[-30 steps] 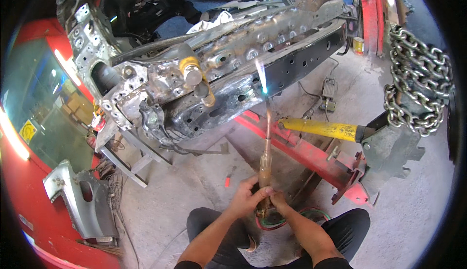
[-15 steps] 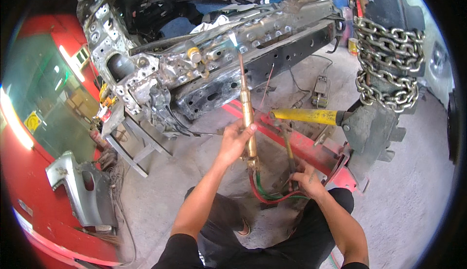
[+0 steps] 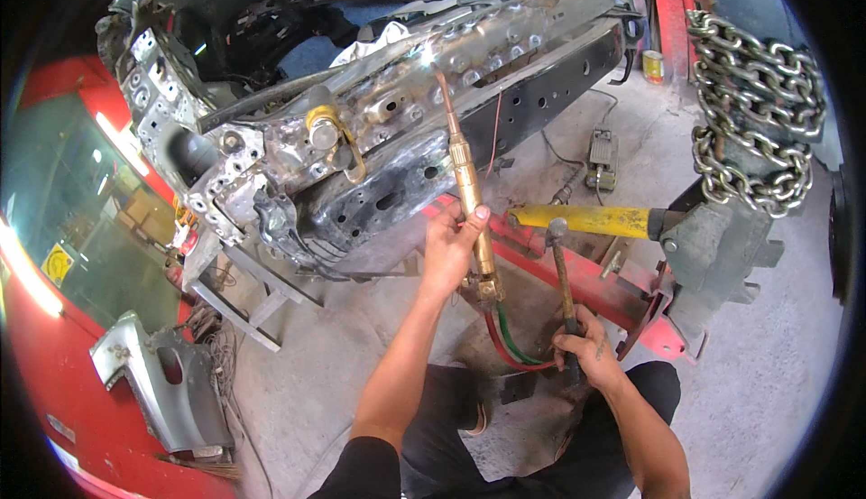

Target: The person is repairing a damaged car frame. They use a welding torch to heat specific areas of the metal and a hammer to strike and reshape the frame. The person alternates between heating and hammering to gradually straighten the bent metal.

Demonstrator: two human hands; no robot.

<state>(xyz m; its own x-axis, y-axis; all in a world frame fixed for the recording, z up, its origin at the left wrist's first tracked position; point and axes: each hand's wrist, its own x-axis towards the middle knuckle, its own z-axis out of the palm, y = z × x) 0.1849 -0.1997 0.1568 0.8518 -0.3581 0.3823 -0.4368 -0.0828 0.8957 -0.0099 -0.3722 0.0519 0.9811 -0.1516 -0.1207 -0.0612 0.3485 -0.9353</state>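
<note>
My left hand (image 3: pixel 454 244) is wrapped round the brass body of a gas torch (image 3: pixel 464 174). The torch's copper tip points up at a bare metal car rail (image 3: pixel 397 70), where a small bright flame glows. Red and green hoses (image 3: pixel 507 346) trail from the torch's lower end towards my right. In my right hand (image 3: pixel 588 347) is a hammer (image 3: pixel 561 269), gripped by its dark handle with the head up, below the yellow cylinder. A yellowish clamp (image 3: pixel 329 135) hangs on the rail's left part. Beneath the rail runs a black perforated beam (image 3: pixel 469 124).
A yellow cylinder (image 3: pixel 586 220) sits on a red steel frame (image 3: pixel 532 269). Thick chains (image 3: pixel 753 111) wrap a post at right. A foot pedal (image 3: pixel 602 161) lies on the floor. At left are a grey metal stand (image 3: pixel 253 296) and a silver fender (image 3: pixel 167 391).
The hammer in my right hand has risen, its head now upright below the yellow cylinder. My left hand still holds the torch; its flame now plays on the rail. The view has shifted slightly.
</note>
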